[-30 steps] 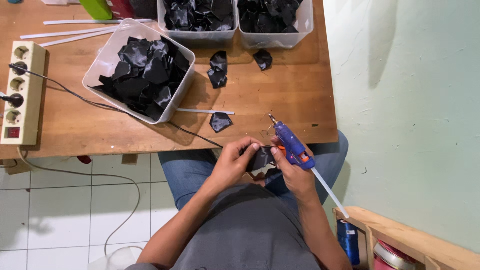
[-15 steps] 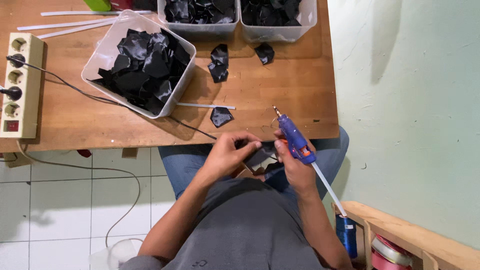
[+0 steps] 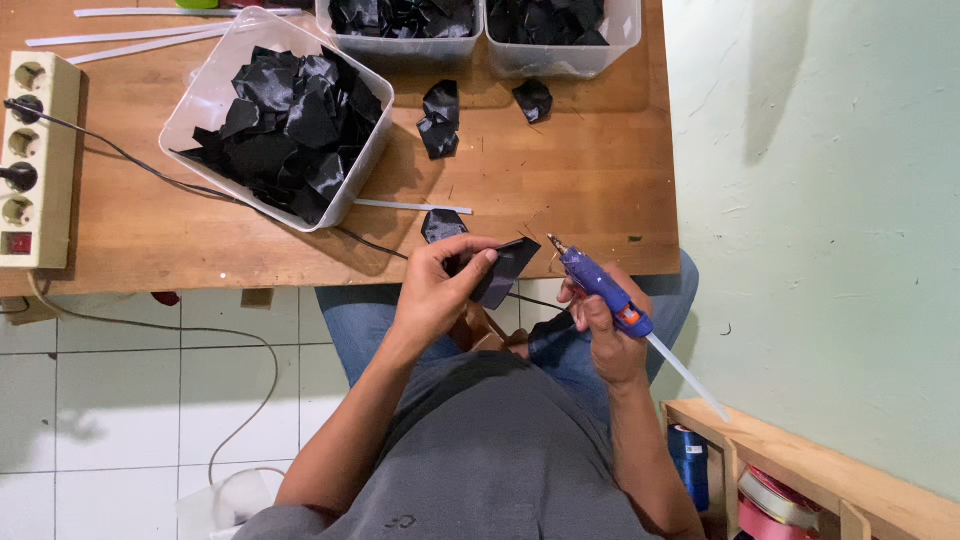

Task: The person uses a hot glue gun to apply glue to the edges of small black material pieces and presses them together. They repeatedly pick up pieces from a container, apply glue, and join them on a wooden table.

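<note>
**Folded satin piece held up, glue gun poised beside it**

Far left: cream power strip [image 3: 35,160] on the wooden table [image 3: 560,190], one black plug seated, cord trailing right under a clear plastic tub [image 3: 215,90] heaped with black satin pieces [image 3: 285,125]. White strips [image 3: 150,40] along the top edge. Two more tubs of black pieces [image 3: 480,25] at the back. Loose satin scraps [image 3: 440,115] on bare wood in front of them; a thin white glue stick [image 3: 410,206] lying flat below.

Centre, just off the table's near edge, above the lap: left hand [image 3: 440,285], thumb and fingers pressed together on a folded black satin piece [image 3: 505,268]. Long axis slanted, upper end toward the table and right, lower point toward the lap. Exposed edge facing right, toward the gun.

Right of it: right hand [image 3: 605,335] wrapped round the handle of a blue glue gun [image 3: 600,285], fingers closed on the grip. Nozzle aimed up-left at the satin, tip near but apart from it. Clear stick protruding from the back, down-right. Gun axis roughly in line with that stick.

Judgement for a clean join: keep the fold pinched tight, fingertips back from the seam; small bead only, at the fold's open edge; nozzle brought to the fabric, not the fabric to the nozzle.

Far right, low: wooden shelf [image 3: 800,440] with ribbon spools [image 3: 775,495].
</note>
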